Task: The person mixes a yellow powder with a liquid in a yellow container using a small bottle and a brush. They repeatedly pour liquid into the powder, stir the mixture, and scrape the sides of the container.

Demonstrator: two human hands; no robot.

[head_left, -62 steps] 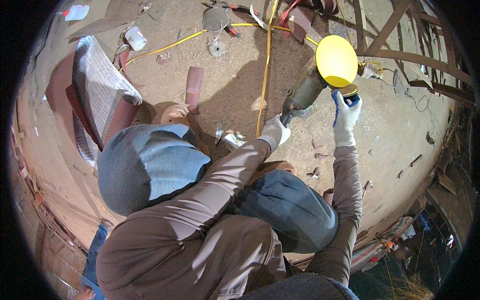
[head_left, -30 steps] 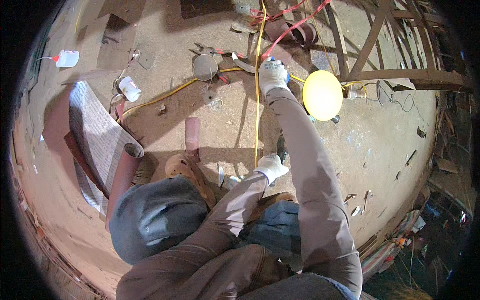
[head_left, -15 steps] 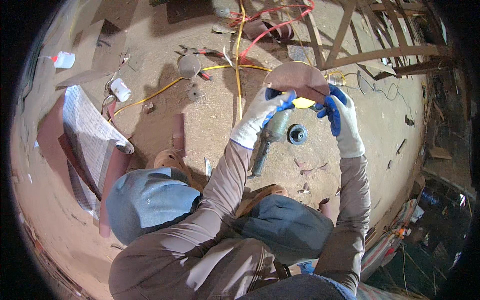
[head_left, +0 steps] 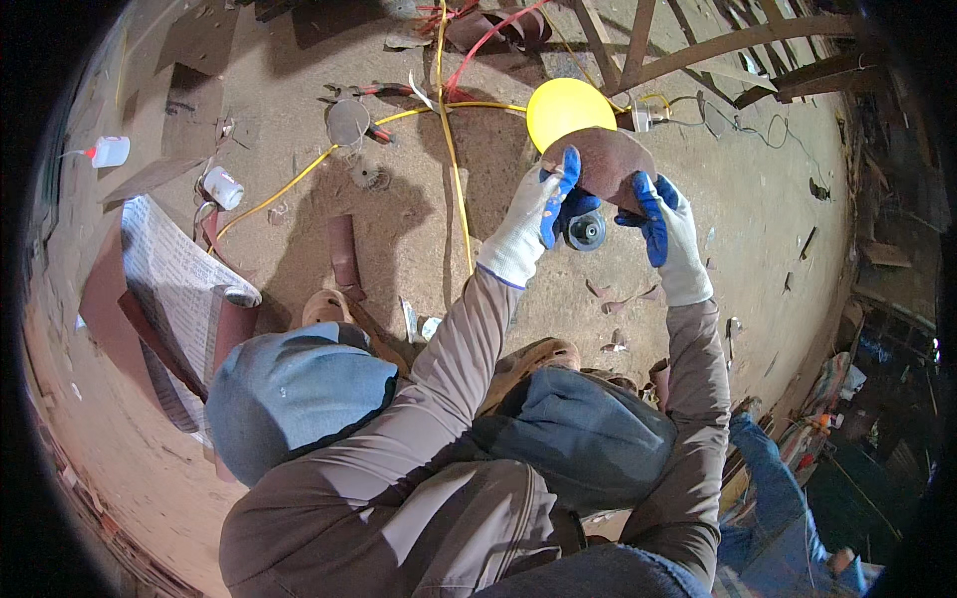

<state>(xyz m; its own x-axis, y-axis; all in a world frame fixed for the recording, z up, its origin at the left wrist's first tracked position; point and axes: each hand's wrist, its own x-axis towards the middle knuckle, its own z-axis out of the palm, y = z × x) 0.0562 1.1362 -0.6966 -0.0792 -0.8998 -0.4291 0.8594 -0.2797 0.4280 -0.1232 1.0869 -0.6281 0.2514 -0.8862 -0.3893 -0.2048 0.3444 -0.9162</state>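
1. A bare, brown, dusty floor (head_left: 768, 299) carries the scattered things, with thin yellow cables (head_left: 459, 199) crossing it.
2. A dark brown wooden frame (head_left: 778, 27) stands at the upper right; a curled abrasive sheet with printed white backing (head_left: 179, 279) lies at left.
3. The reddish-brown, round abrasive disc (head_left: 603, 164) is held up between both gloved hands, partly covering a bright yellow round disc (head_left: 568, 112).
4. The left hand (head_left: 540, 211) pinches its left edge; the right hand (head_left: 666, 227) grips its right edge.
5. A black round pad (head_left: 586, 231) shows just below it.
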